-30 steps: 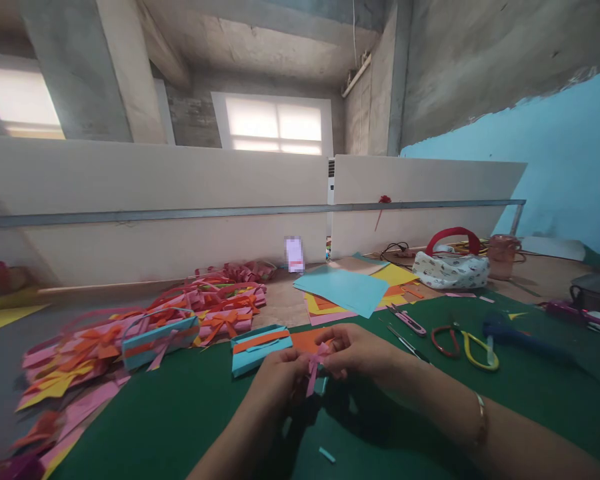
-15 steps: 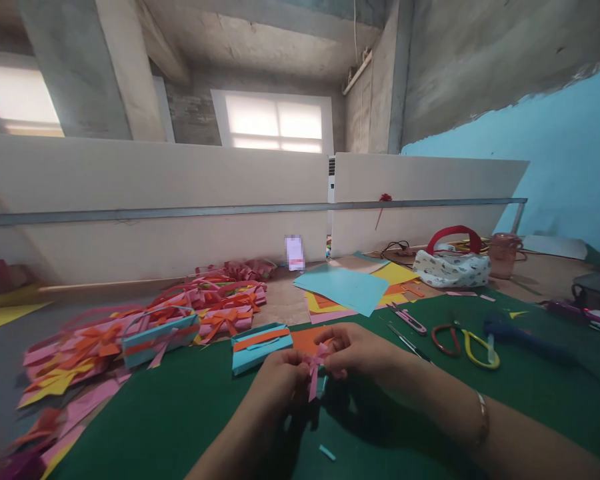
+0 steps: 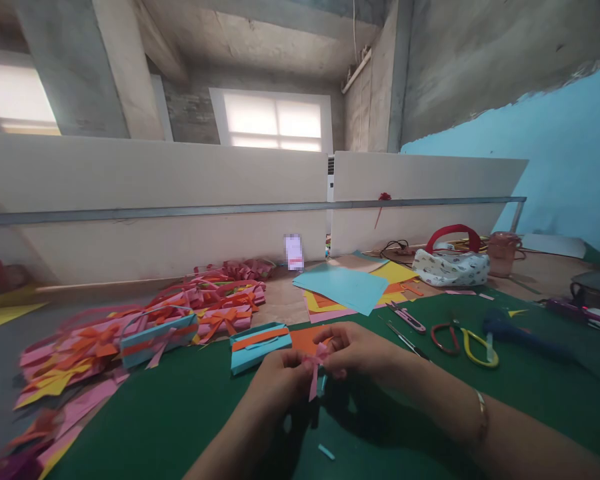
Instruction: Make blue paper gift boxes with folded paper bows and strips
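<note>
Both of my hands meet over the green mat (image 3: 180, 413) and pinch a small pink paper bow (image 3: 313, 365), whose tail hangs down between them. My left hand (image 3: 279, 381) grips its left side with closed fingers. My right hand (image 3: 356, 349) pinches the right loop. Just beyond my hands lies a blue paper box with an orange band (image 3: 259, 345), and an orange sheet (image 3: 307, 339) lies partly behind my fingers. A short blue paper scrap (image 3: 326, 452) rests on the mat below my hands.
A heap of pink, orange and blue paper boxes with bows (image 3: 145, 320) spreads at the left. Coloured paper sheets (image 3: 347, 288) lie beyond. Scissors (image 3: 465, 341), thread snips (image 3: 407, 317), a glue gun (image 3: 520, 333) and a patterned bag (image 3: 450, 263) are at the right. White partition boards (image 3: 180, 193) stand behind.
</note>
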`<control>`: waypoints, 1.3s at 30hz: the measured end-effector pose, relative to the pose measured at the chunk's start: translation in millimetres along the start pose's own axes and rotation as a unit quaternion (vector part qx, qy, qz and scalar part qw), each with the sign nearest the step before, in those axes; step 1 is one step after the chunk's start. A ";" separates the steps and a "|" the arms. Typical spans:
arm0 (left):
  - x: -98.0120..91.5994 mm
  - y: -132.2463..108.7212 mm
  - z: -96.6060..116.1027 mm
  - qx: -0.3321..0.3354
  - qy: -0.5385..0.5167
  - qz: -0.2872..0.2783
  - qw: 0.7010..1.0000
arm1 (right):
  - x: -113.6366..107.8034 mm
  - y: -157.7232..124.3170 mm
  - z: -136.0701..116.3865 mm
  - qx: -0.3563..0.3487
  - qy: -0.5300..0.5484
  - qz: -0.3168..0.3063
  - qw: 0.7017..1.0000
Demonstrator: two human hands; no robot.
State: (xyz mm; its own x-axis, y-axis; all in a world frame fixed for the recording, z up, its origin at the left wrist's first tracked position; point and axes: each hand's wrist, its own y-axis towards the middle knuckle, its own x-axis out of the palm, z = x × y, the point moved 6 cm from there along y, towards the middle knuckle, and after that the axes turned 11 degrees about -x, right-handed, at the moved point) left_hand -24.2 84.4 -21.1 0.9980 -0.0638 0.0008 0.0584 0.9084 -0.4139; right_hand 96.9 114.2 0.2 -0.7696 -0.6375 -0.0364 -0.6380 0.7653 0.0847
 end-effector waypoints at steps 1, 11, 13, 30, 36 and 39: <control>0.1 0.9 0.2 -0.006 -0.010 0.000 1.000 | -0.5 0.3 -0.1 -0.001 0.000 0.002 1.000; -36.8 -4.0 13.8 0.049 -0.092 0.131 0.986 | -2.3 -0.1 -1.3 -0.006 0.001 0.016 1.000; -38.2 -8.6 16.6 0.058 -0.099 0.139 0.984 | -3.3 0.7 0.7 -0.007 0.004 0.020 1.000; -37.1 -23.5 27.9 0.073 -0.051 0.185 0.979 | -7.3 2.6 7.7 -0.002 0.006 0.028 1.000; -13.4 -18.4 26.5 0.125 0.031 0.144 0.981 | -3.4 2.5 3.1 -0.018 -0.014 0.016 1.000; -3.6 -18.2 24.9 0.143 0.056 0.110 0.982 | -1.6 2.9 0.7 -0.027 -0.040 0.031 0.998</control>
State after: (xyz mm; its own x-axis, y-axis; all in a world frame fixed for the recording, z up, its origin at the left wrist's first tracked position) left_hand -28.2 78.5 9.1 0.9790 0.1166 -0.1674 -0.1376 0.9832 -0.1200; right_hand 96.3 117.6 -0.2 -0.8085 -0.5783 -0.1092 -0.5885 0.7960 0.1418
